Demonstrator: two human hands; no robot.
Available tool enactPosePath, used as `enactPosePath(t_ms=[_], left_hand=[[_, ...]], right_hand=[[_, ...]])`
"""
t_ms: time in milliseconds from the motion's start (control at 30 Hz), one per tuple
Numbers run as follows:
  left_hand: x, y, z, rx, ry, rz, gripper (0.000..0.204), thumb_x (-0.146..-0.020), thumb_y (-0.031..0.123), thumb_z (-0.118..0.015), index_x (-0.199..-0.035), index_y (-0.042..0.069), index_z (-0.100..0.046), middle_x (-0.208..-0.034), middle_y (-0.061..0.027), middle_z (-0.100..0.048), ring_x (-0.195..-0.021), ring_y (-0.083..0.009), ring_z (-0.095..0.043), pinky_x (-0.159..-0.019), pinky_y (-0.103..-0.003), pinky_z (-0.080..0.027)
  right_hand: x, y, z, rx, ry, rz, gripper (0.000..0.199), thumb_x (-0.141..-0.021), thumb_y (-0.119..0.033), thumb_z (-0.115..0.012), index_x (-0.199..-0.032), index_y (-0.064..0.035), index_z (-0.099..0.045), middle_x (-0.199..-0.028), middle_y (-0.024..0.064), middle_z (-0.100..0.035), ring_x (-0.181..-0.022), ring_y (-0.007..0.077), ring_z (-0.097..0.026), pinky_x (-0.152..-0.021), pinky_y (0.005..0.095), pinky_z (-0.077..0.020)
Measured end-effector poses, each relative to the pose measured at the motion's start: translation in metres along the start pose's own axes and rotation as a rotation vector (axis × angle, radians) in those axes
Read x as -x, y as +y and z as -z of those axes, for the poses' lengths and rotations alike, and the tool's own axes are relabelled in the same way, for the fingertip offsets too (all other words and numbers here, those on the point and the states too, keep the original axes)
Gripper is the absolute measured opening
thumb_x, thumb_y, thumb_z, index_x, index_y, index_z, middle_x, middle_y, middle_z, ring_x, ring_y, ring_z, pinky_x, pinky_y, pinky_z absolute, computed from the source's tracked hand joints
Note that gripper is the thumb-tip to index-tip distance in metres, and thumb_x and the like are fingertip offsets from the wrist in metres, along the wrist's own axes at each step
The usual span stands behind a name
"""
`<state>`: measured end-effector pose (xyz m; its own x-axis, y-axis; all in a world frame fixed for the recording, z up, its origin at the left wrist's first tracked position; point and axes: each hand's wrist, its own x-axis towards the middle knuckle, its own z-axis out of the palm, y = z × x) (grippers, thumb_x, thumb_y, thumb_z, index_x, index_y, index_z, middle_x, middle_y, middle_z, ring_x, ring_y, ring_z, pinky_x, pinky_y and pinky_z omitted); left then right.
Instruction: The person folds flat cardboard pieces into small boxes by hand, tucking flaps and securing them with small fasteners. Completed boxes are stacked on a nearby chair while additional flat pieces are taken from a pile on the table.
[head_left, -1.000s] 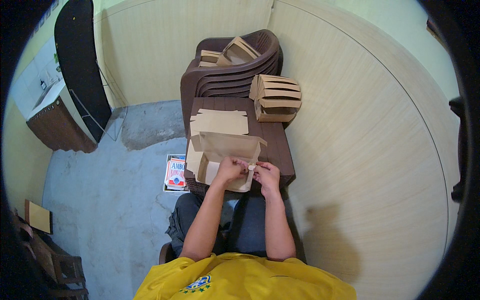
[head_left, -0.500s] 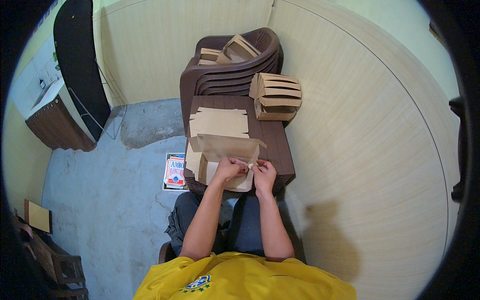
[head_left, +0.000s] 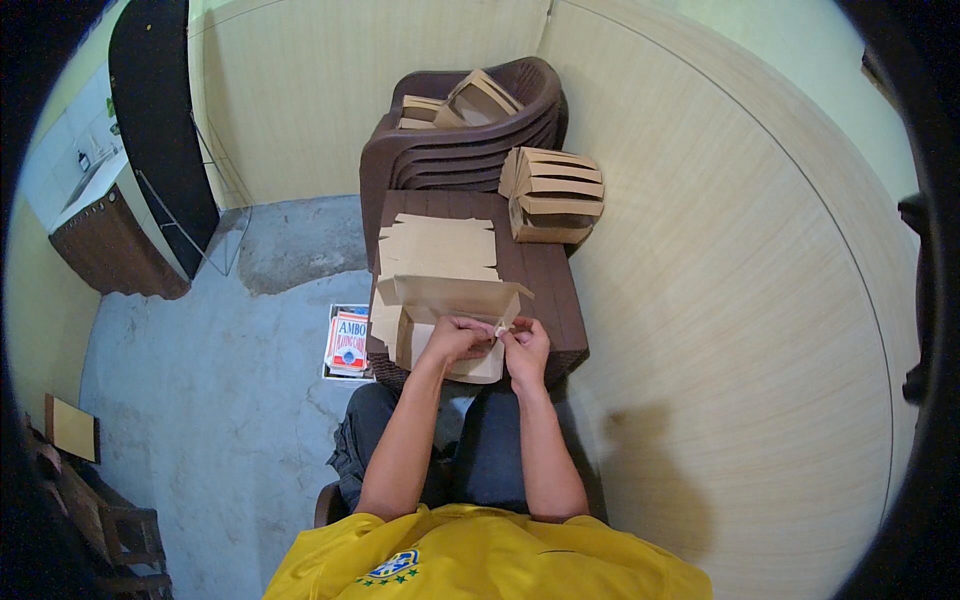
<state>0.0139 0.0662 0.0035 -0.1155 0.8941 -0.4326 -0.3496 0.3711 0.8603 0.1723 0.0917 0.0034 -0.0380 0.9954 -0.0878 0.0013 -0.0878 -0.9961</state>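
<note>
A brown cardboard box (head_left: 455,293) stands part-folded at the near end of the brown table, its lid raised on the far side. Reaching inside it, my left hand (head_left: 455,339) has its fingers closed at the right side wall. My right hand (head_left: 527,352) pinches that same wall from outside, so the fingertips of both hands meet around the cardboard edge. Something small and pale shows between the fingertips, too small to make out. Flat cardboard blanks (head_left: 438,240) lie just beyond the box, and partly under it.
Nested finished boxes (head_left: 556,195) stand at the table's (head_left: 535,270) far right, against the wall. Stacked brown chairs (head_left: 470,140) behind the table hold more boxes (head_left: 480,100). A white-edged carton (head_left: 349,342) with a printed card pack sits on the floor left of the table.
My right hand has shifted very slightly left, its fingers drawn in closer at the box's right wall. My left hand and the box stay almost in place.
</note>
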Motion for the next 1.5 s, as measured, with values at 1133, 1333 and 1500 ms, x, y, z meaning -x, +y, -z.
enactPosePath(t_ms=[1133, 1333, 1500], left_hand=[[0.033, -0.015, -0.037, -0.785, 0.357, -0.501, 0.021, -0.092, 0.02, -0.081, -0.108, 0.007, -0.084, -0.099, -0.0183, -0.082, -0.092, -0.0345, -0.08, -0.084, -0.045, -0.062], [0.053, 0.027, -0.057, -0.399, 0.443, -0.762, 0.026, -0.09, 0.022, -0.084, -0.103, 0.0, -0.081, -0.091, -0.0159, -0.081, -0.085, -0.0273, -0.08, -0.082, -0.038, -0.062], [0.059, 0.055, -0.074, -0.294, 0.455, -0.608, 0.04, -0.093, 0.032, -0.088, -0.105, -0.004, -0.077, -0.094, -0.0129, -0.08, -0.085, -0.0157, -0.074, -0.075, -0.032, -0.059]], right_hand=[[-0.019, -0.061, 0.017, 0.071, 0.085, 0.576, 0.037, -0.094, -0.005, -0.08, -0.13, -0.0024, -0.07, -0.119, 0.0128, -0.071, -0.103, 0.0213, -0.071, -0.084, 0.0338, -0.0601], [-0.011, -0.075, 0.012, 0.32, 0.035, 0.658, 0.026, -0.096, -0.005, -0.076, -0.122, -0.0061, -0.08, -0.117, 0.0109, -0.07, -0.098, 0.0238, -0.07, -0.08, 0.0354, -0.0588], [0.007, -0.056, -0.002, 0.349, 0.002, 0.869, 0.039, -0.092, -0.001, -0.075, -0.129, -0.0111, -0.079, -0.114, 0.0122, -0.067, -0.103, 0.0305, -0.066, -0.085, 0.0398, -0.0542]])
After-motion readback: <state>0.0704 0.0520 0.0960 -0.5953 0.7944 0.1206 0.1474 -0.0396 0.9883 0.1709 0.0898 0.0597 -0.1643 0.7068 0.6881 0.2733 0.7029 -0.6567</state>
